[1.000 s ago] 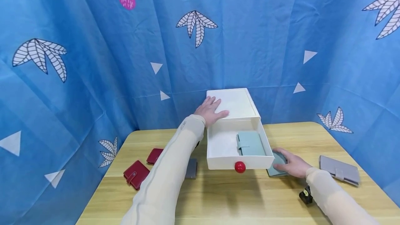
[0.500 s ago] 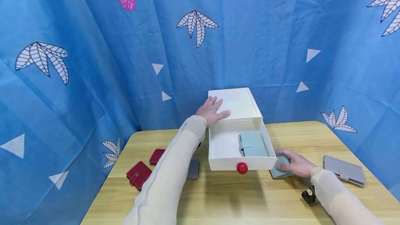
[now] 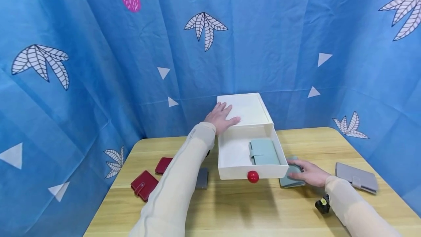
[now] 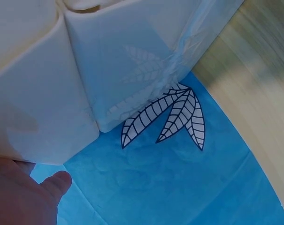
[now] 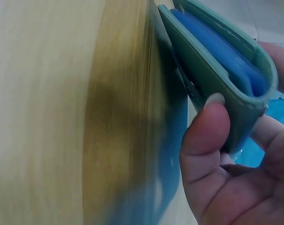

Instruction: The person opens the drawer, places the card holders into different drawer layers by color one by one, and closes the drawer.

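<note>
Fingers of the left hand point(image 3: 222, 117) lie spread, fairly straight, on top of a white drawer box point(image 3: 249, 107). Those of the right hand point(image 3: 311, 173) pinch a green wallet point(image 5: 212, 70) between thumb and fingertips; blue inner leaves show between its covers. That wallet is just beside the drawer's right front corner, near the wooden tabletop point(image 3: 245, 218); whether they touch, I cannot tell.

Behind everything hangs a blue curtain point(image 3: 263, 57) printed with white leaves and triangles. Before it extends the tabletop, carrying the box near its back edge. From the box the white drawer point(image 3: 233, 151) is pulled out toward the person. Right of the right hand lies a long grey wallet point(image 3: 356, 177) with a strap. Inside the drawer, against its right side, lies a pale green strapped wallet point(image 3: 264, 152). Left of the left sleeve point(image 3: 177, 182) are a red snap-strap wallet point(image 3: 144, 185) and a second red wallet point(image 3: 163, 165), partly covered by the sleeve. Smallest is the drawer's round red knob point(image 3: 253, 176).
</note>
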A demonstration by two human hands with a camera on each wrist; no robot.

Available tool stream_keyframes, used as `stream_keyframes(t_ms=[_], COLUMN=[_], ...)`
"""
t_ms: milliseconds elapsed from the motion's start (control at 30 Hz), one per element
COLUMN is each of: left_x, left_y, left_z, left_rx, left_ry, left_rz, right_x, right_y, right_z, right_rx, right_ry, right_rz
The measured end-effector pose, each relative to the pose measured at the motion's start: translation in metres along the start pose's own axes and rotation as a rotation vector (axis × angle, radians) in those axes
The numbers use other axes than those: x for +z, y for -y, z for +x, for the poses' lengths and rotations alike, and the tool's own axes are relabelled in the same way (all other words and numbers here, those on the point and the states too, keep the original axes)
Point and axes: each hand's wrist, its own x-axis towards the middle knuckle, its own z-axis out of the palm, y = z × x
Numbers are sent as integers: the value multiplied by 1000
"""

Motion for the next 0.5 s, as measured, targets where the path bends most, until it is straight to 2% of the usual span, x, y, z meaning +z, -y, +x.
stream_keyframes(t_ms=[133,333,500], left_x=[-2,0,-1], left_y=[2,5,2], left_z=[0,-2,-3], left_rx=[9,3,12], left_ry=[-8,-12,-13], left_rz=[-3,1,1], right_x=[-1,-1,-2], right_y=[-3,-4,-1], right_z=[0,0,-3], right_rx=[6,-42,-38], right_ry=[15,-18,-46], right_rz=[54,35,24])
